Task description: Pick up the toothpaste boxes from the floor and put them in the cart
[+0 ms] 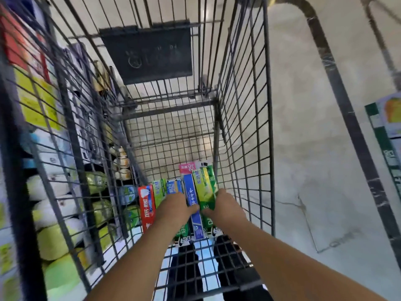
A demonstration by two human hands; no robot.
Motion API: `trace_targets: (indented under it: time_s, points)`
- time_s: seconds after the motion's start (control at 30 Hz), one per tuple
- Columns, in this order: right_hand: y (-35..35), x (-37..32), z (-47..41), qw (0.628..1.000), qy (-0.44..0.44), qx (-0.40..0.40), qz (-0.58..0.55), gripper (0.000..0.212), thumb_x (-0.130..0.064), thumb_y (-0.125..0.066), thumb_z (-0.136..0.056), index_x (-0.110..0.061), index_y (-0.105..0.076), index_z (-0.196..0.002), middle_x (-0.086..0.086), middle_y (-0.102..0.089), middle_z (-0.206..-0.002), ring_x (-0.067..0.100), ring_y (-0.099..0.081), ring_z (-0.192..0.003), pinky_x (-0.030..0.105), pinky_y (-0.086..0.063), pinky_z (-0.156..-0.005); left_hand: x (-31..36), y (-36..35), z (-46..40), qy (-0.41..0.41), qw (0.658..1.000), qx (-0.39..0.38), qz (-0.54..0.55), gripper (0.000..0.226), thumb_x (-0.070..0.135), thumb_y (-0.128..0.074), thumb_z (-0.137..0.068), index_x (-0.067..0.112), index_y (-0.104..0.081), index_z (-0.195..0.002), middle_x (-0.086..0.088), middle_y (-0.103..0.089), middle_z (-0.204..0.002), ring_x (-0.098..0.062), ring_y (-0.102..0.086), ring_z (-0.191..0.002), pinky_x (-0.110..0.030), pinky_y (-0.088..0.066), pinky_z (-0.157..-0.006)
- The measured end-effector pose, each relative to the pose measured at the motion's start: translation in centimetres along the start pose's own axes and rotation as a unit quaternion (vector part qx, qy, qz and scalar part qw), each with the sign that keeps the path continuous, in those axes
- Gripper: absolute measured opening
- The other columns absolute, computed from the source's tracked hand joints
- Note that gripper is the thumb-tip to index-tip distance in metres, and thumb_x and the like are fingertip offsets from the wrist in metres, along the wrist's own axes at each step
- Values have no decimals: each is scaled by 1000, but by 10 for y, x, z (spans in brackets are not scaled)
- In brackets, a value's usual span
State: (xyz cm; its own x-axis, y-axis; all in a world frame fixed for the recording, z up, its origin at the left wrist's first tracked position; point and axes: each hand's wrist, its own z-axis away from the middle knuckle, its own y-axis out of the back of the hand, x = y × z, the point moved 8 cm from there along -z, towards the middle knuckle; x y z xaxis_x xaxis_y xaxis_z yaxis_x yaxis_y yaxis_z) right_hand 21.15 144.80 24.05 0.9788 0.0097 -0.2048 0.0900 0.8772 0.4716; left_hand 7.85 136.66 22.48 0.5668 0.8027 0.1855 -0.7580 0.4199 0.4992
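Your two forearms reached down from the near edge into the cart, because the boxes had to be laid on its wire bottom and not dropped. Your left hand lay on the middle of the row of toothpaste boxes, with the thumb pressed against the blue box; the other fingers were hidden under the palm, so I cannot tell how much they were curled. Your right hand was curled around the green box at the right end of the row, the thumb on top of it and the fingers at its far side, beside the wire wall. It seemed you held these two boxes close so that they would lie parallel with the others. A red box lay flat at the left end of the row, touching its neighbour. The boxes stood side by side, I think to keep place for more. Through the left wall you could see shelves with green and white packages. No box was visible on the floor at the right side.
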Motion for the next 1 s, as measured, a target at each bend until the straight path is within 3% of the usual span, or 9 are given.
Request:
trace_targets:
  time_s: [0.13,0.2,0.27,0.4,0.6,0.7,0.83,1.0]
  points:
    - [46,-22,43,998,49,11,-41,39,-33,-72,-89,-17,-48,-115,-1,-61,-105,10,-58,-84,24,-49,-72,-13,49,35,-29,999,-4,15,44,53,-57,-93,17,-47,-71,-1,-43,-66,-17,-41,-56,-30,-34,-57]
    - [72,-39,70,994,83,27,-69,50,-37,-70,-90,-15,-49,-129,4,-62,-122,16,-61,-101,32,-53,-89,-17,81,57,-35,999,-1,31,40,54,-56,-94,15,-54,-88,-4,-58,-86,-20,-53,-73,-32,-42,-68]
    - [98,-55,99,990,111,51,-76,59,-42,-68,-90,-16,-46,-138,6,-59,-132,20,-60,-114,38,-50,-100,-14,116,83,-55,997,6,51,41,55,-55,-94,16,-55,-106,-4,-60,-105,-19,-56,-86,-31,-44,-75]
    - [143,-79,164,980,163,105,-42,66,-55,-64,-88,-17,-47,-139,4,-56,-138,19,-56,-120,39,-47,-103,-1,174,144,-87,996,31,16,76,64,-52,-91,12,-40,-145,-10,-48,-145,-24,-52,-126,-35,-44,-103]
    - [212,-107,253,952,232,191,57,67,-65,-56,-87,-15,-51,-131,8,-58,-131,23,-57,-115,39,-49,-99,22,246,231,-140,982,96,-83,101,78,-44,-82,16,-19,-157,-10,-22,-163,-29,-28,-147,-45,-27,-120]
    - [236,-114,289,929,257,231,130,80,-72,-53,-84,-17,-44,-142,8,-51,-143,25,-50,-127,39,-43,-105,29,273,273,-156,971,144,-109,103,82,-41,-80,19,-16,-158,-9,-24,-163,-28,-30,-146,-46,-28,-120]
    - [253,-119,329,897,297,262,197,93,-80,-51,-78,-18,-39,-147,8,-44,-149,27,-44,-134,41,-39,-108,29,291,324,-143,959,199,-139,102,82,-36,-82,20,-8,-159,-7,-12,-166,-26,-14,-152,-50,-19,-122]
    - [257,-106,360,872,346,259,228,98,-79,-52,-79,-22,-27,-154,7,-28,-160,29,-27,-145,46,-30,-116,20,269,370,-112,963,211,-128,109,87,-33,-77,20,-7,-160,-7,-13,-166,-26,-17,-152,-48,-21,-122]
